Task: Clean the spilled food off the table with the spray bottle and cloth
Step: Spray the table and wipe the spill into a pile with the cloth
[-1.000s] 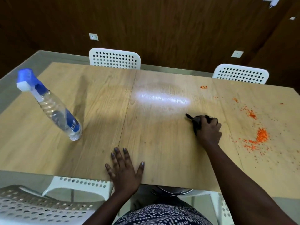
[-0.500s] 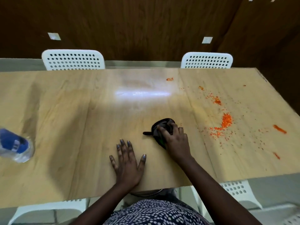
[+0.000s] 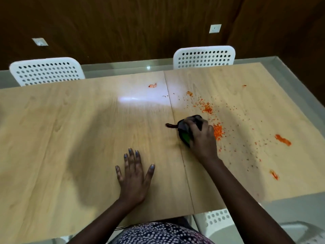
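Resting flat on the near part of the wooden table (image 3: 70,147), the left hand (image 3: 134,180) has its fingers straight and spread, palm down, holding nothing; a dotted garment (image 3: 158,233) shows at the bottom edge, with a white perforated chair (image 3: 216,217) just beyond the table's near edge to the right; farther in and to the right, the right hand (image 3: 202,138) curls its fingers over a bunched dark cloth (image 3: 186,128), gripping it and pressing it onto the tabletop just right of the seam between two panels, a green patch of the cloth showing under the palm; the spilled food (image 3: 218,132), orange crumbs, lies touching or just beside the hand's right side, with more scattered across the right panel, larger smears near the right edge and one small patch close to the far edge by the seam; a bright reflection sits mid-table; beyond the far edge stand two more white perforated chairs (image 3: 47,71) against a dark wood wall (image 3: 123,29) carrying two pale wall plates (image 3: 215,29)
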